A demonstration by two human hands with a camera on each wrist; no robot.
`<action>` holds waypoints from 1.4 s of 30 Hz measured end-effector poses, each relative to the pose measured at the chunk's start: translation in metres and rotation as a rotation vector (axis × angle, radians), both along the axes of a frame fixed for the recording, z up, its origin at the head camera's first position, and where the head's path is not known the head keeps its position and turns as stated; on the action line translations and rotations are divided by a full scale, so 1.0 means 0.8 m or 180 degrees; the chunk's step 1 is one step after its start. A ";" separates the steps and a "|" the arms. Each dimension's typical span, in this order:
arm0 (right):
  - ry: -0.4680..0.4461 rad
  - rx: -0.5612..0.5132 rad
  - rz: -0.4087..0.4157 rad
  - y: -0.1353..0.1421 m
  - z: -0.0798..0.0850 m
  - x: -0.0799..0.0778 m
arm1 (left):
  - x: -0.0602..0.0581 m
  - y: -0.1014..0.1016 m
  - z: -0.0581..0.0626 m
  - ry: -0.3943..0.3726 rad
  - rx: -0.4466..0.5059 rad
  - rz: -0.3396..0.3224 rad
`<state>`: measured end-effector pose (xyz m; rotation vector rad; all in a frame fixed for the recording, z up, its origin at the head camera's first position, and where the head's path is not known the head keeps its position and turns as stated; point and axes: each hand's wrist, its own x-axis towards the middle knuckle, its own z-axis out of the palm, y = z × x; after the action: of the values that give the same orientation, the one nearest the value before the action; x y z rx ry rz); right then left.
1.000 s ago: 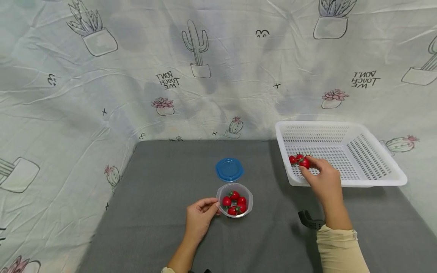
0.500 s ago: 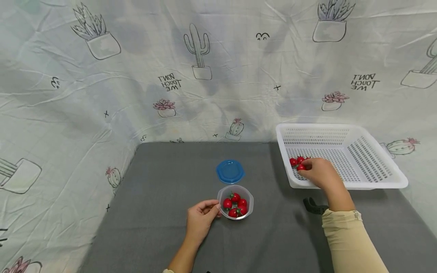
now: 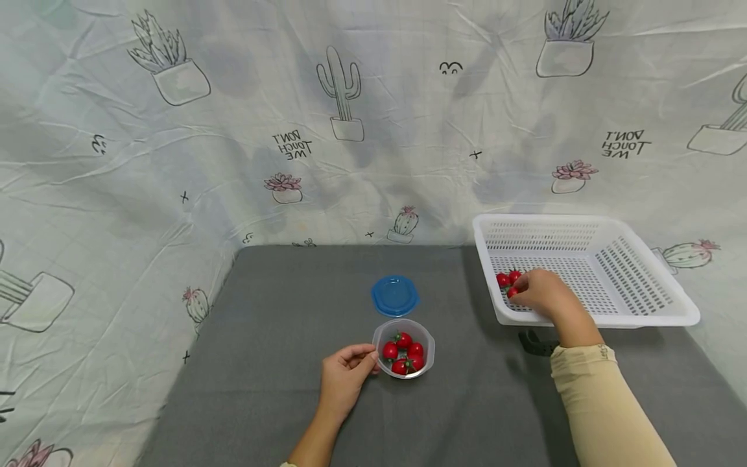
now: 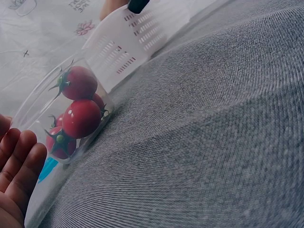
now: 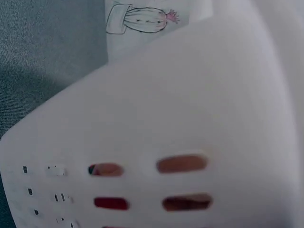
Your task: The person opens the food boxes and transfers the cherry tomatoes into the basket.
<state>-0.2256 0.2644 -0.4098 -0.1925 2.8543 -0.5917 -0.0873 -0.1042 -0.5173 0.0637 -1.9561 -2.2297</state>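
Tub (image 3: 386,329) of clear octagonal plastic, right of left hand (image 3: 343,376) pinching its rim | remotely I see right hand (image 3: 547,295) pinching round red tomato (image 3: 512,292), white slotted plastic basket (image 3: 601,321) beneath

- Left hand (image 3: 344,376): thumb and forefinger brought together, remaining fingers (image 4: 29,168) side by side.
- Left forearm (image 3: 315,431): angled up and rightward.
- Right hand (image 3: 545,293): back upward, fingers bent, pointing left.
- Right forearm (image 3: 604,408): sleeved, reaching farther forward, slanting leftward.
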 end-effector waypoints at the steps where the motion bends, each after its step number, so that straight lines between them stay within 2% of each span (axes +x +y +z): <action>1: -0.0027 0.0017 0.0002 0.000 -0.001 -0.001 | 0.000 0.000 -0.001 0.0003 -0.0006 -0.0003; 10: -0.0219 0.0154 0.0032 0.000 -0.010 -0.014 | 0.002 0.001 -0.002 0.0026 -0.0036 0.0008; 21: -0.0361 0.0286 0.0038 -0.002 -0.013 -0.017 | 0.002 0.002 -0.005 0.0003 -0.0019 0.0021; 42: -0.0400 0.0283 0.0070 -0.001 -0.013 -0.019 | 0.004 0.002 -0.001 0.0035 -0.0066 0.0023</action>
<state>-0.2404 0.2636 -0.4201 -0.1658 2.7462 -0.4545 -0.0844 -0.1026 -0.5181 0.0558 -1.9699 -2.2002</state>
